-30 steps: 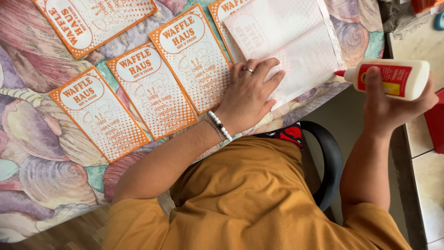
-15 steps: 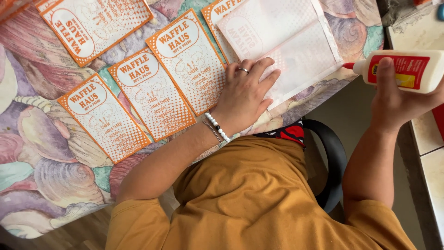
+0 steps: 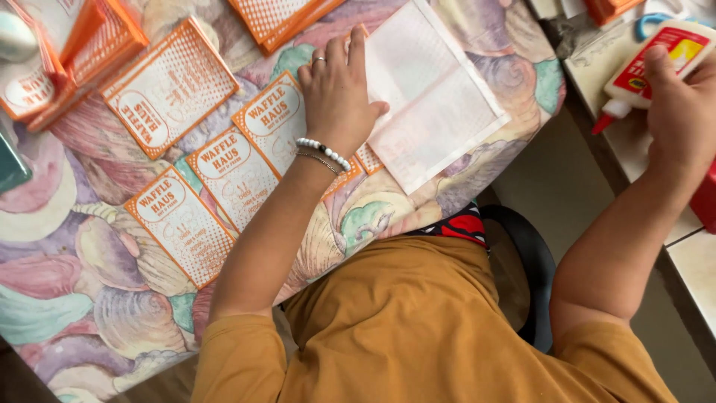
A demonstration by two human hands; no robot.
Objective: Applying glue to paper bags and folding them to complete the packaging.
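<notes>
The left hand lies flat, fingers spread, on the thin white paper sheet on the shell-patterned tablecloth, which seems light and floppy, while the right hand wraps closed fingers around the rigid, probably smooth glue bottle.

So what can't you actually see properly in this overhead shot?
- Head view: most of the glue bottle lies behind the right hand, so its grip is unclear.
- The card under the white sheet is mostly covered by it and the left hand.
- The orange boxes are cut by the top edge.
</notes>
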